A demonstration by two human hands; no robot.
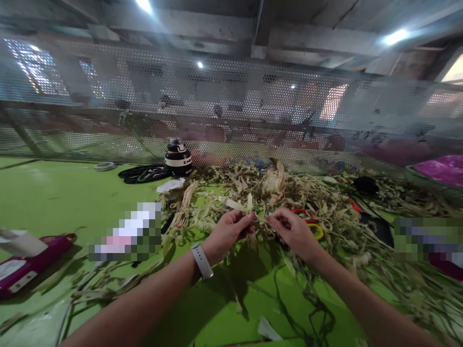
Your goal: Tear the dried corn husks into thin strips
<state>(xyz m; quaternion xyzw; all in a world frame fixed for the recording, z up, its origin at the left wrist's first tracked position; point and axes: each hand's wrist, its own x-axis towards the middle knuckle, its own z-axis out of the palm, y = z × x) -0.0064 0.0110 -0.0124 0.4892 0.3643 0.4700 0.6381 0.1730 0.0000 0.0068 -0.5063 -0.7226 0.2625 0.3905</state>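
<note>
Green counter [54, 202] runs to a perforated mesh screen [108, 111] at the far side. Big pile of dry husks [325, 202] covers centre and right. Magenta pouch [29, 267] near left, black-and-cream bottle [177, 158] far left of the pile. Left hand [227, 231] and right hand [294, 231] are close together over the pile's near edge, fingers of both pinched on one pale husk strip [238, 206] held just above it.

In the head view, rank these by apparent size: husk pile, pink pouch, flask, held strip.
1. husk pile
2. pink pouch, though it lies nearer the camera
3. flask
4. strip, pinched between left hand and right hand; longer than the flask but far thinner
</note>
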